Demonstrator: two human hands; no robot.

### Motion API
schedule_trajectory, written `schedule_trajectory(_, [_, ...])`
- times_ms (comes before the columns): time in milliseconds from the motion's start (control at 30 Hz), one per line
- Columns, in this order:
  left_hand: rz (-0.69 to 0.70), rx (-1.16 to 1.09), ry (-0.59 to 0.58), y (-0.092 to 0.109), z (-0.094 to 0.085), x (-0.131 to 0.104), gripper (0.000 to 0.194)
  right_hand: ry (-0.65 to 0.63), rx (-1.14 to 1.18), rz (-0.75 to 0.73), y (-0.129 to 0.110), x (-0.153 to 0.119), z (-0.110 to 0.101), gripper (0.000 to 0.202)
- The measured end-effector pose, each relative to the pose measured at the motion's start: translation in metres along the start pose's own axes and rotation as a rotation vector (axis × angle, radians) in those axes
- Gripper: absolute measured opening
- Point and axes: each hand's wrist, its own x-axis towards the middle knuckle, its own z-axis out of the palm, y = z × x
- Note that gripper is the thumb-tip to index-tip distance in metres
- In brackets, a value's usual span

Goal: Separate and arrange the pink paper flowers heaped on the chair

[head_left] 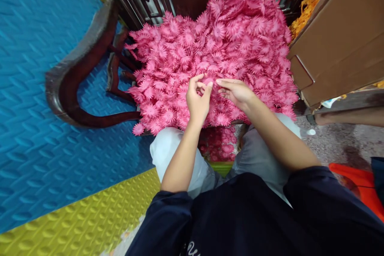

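A big heap of pink artificial flowers (180, 54), thin and many-petalled, covers the seat of a dark wooden chair. Just above its front part, my left hand (198, 102) is curled, with thumb and fingers closing on a single pink flower (211, 81). From the other side my right hand (237, 93) pinches toward that same flower's edge with thumb and forefinger. The flower is small and blends with the heap behind, so its outline is hard to make out.
A curved wooden armrest (81, 88) stands at the left above blue matting (30, 88). To the right is a cardboard box (339, 36) with orange material (312, 2) behind its edge. Another person's leg (351, 117) shows at the right. More pink flowers (220, 144) lie below the seat.
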Motion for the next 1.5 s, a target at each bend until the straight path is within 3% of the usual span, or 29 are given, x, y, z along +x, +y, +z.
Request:
schedule_trajectory(67, [-0.009,-0.026,0.028,0.005,0.0,-0.001,0.032,-0.024,-0.001,0.011,0.001,0.001,-0.001,0.006])
schedule_trajectory(133, [-0.014,-0.055,0.128,0.007,-0.004,0.001,0.034,-0.046,-0.011,0.02,0.001,0.001,-0.002,0.005])
schedule_trajectory(200, [-0.002,-0.067,0.158,0.008,-0.007,0.002,0.025,-0.072,-0.019,0.025,0.002,0.002,-0.002,0.005])
schedule_trajectory(300, [0.037,-0.038,0.065,0.01,-0.011,0.002,0.011,-0.09,-0.008,0.021,0.001,0.001,-0.003,0.006])
schedule_trajectory(467, [0.11,-0.006,-0.035,0.01,-0.011,0.002,0.005,-0.125,0.006,0.027,0.001,-0.001,-0.002,0.012])
schedule_trajectory(667, [-0.021,-0.111,-0.091,0.002,-0.009,0.004,0.006,-0.163,0.017,0.0,0.002,-0.002,-0.001,0.031])
schedule_trajectory(1000, [0.197,0.145,-0.077,0.001,-0.008,0.002,0.011,-0.111,-0.083,-0.076,0.0,-0.005,0.002,0.016])
schedule_trajectory(1267, [0.202,0.169,-0.097,0.0,-0.011,0.004,0.015,-0.101,-0.08,-0.072,0.002,-0.003,0.001,0.018])
schedule_trajectory(1400, [0.169,0.136,-0.079,-0.001,-0.01,0.004,0.013,-0.011,-0.02,-0.021,-0.002,-0.003,0.003,0.007])
schedule_trajectory(1500, [0.166,0.121,-0.099,-0.003,-0.007,0.002,0.013,0.04,-0.009,0.002,-0.005,-0.006,0.007,0.014])
